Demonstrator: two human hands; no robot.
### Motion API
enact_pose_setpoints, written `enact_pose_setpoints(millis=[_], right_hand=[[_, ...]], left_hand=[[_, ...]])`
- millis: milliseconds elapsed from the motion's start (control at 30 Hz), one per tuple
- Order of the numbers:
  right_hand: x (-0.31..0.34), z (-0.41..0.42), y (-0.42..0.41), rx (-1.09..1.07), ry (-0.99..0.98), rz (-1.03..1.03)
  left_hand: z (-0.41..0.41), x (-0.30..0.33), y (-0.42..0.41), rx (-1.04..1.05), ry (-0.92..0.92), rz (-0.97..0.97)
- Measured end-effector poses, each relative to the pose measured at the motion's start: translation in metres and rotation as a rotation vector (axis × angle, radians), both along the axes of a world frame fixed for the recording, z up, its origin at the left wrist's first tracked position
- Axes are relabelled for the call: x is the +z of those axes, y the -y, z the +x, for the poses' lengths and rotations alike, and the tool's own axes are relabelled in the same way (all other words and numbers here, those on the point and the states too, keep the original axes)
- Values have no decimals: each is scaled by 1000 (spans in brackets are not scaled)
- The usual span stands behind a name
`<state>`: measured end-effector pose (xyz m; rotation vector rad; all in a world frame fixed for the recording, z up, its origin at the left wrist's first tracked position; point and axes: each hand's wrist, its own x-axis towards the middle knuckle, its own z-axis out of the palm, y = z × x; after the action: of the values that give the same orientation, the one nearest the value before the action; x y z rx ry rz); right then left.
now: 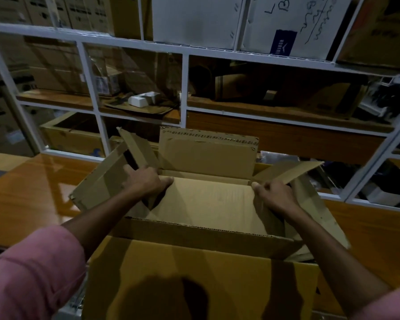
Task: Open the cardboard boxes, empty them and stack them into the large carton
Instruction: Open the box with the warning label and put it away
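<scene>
Glossy orange-brown wooden counter (pixel 28 199) bears open brown cardboard box (pixel 208 204); left hand (pixel 146 181) and right hand (pixel 275 195), fingers curled gripping opposite inner walls, should lift evenly to avoid tilting.

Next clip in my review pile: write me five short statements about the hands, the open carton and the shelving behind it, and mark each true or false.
1. Both hands reach into the open carton. True: the left hand and right hand are at opposite edges of the cardboard sheet lying inside.
2. The carton's far flap is folded shut. False: it stands upright.
3. A white moulded insert lies on the wooden shelf behind. True.
4. The right hand holds a knife. False: its grip is on the sheet's edge only.
5. The sleeves are blue. False: they are pink.
</scene>
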<state>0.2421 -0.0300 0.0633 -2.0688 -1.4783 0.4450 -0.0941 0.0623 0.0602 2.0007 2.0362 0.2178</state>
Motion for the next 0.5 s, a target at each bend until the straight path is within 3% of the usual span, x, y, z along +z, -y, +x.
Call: enact_pose_setpoints(millis=[167,267,500], right_hand=[[-4,4,-8,-28,29,-135],[10,10,-15,26,36,-317],[2,1,-14,215,229,-610]], left_hand=[[-2,-3,-8,17,27,-38],[-5,7,-10,41,27,-77],[-8,5,11,-133,-356,-135]])
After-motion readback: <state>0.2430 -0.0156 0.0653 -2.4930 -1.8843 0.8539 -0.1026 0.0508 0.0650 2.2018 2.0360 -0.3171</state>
